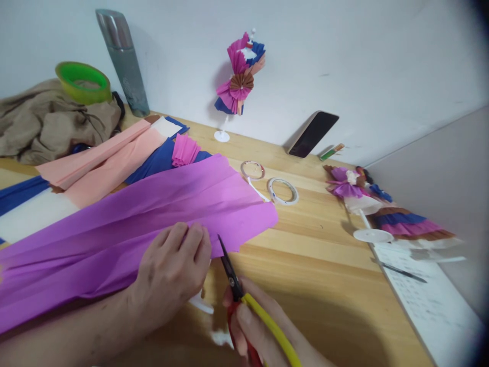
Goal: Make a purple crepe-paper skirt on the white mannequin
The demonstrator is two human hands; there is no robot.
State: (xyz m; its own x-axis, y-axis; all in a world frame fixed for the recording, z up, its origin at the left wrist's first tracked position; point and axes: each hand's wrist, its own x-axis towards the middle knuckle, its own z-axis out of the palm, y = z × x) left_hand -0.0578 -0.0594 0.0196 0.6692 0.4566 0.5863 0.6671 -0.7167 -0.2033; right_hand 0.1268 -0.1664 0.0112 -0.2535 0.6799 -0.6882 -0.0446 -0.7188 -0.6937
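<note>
A long sheet of purple crepe paper (153,219) stretches across the table from the left to the middle. My left hand (179,260) is closed on its near edge, with the fingertips curled out of sight. In my right hand (263,326) is a pair of scissors (234,280) with a red and yellow handle. Their dark blades point away from me and meet the near edge of the purple paper, just right of my left hand. One blade lies over the paper; the other I cannot make out. Small white scraps (202,303) lie below my left hand.
More crepe paper (110,168) in peach, blue and white lies at left, beside a bottle (124,66) and a green tape roll (82,84) on brown cloth (46,122). Two tape rings (282,191), a leaning phone (313,133) and paper-dressed dolls (240,84) stand farther back. Written paper (424,300) lies right.
</note>
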